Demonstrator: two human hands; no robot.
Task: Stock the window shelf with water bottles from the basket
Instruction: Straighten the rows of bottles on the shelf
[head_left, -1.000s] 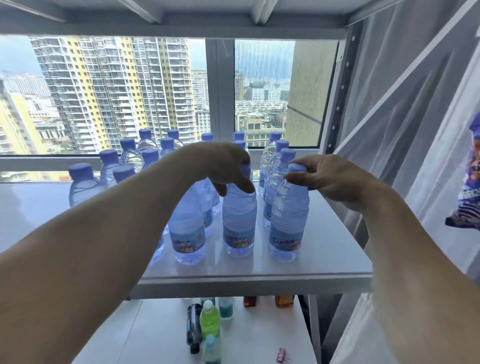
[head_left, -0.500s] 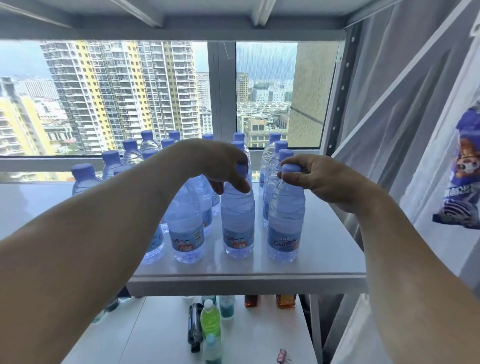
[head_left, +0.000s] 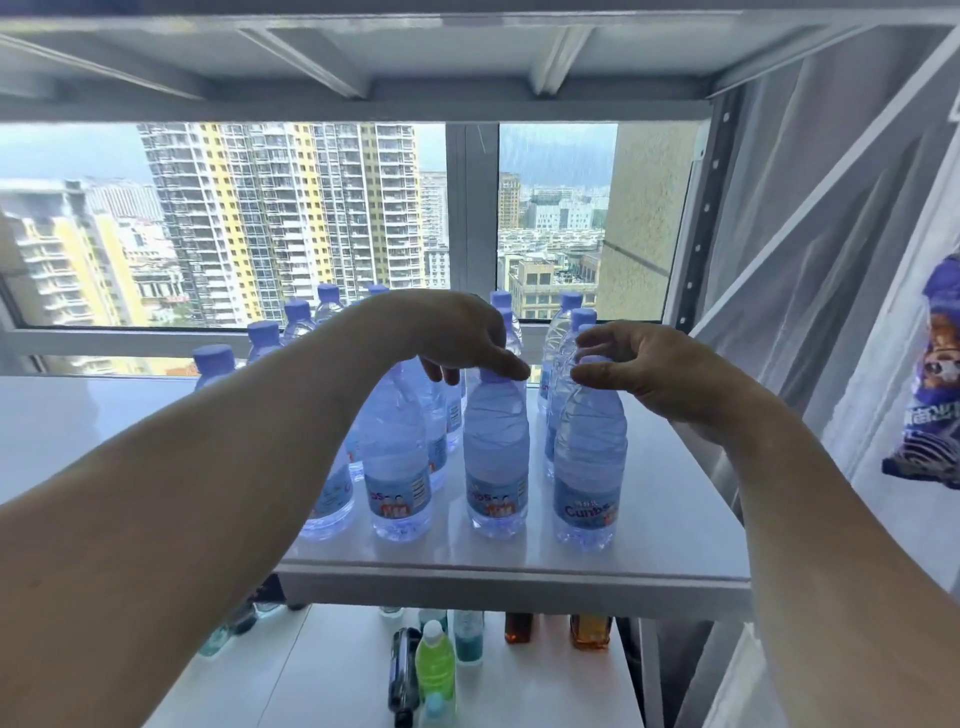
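Observation:
Several clear water bottles with blue caps stand in rows on the white window shelf (head_left: 675, 530). The front row holds three, labels facing me. My left hand (head_left: 457, 338) hovers over the middle front bottle (head_left: 496, 457), thumb and fingers spread loosely just above its cap. My right hand (head_left: 649, 364) is at the cap of the right front bottle (head_left: 589, 467), with index finger and thumb apart on either side and not pinching it. Both bottles stand upright on the shelf. The basket is not in view.
The shelf's right upright (head_left: 696, 223) and a sheer curtain (head_left: 831, 234) bound the right side. A purple snack bag (head_left: 930, 384) hangs at far right. The lower shelf (head_left: 545, 686) carries small coloured bottles, among them a green one (head_left: 435, 660). The shelf's left part (head_left: 78, 426) is bare.
Both hands have loosened from the caps they were gripping; the fingers are now spread. The two front bottles stay where they stood. The view has tilted up slightly.

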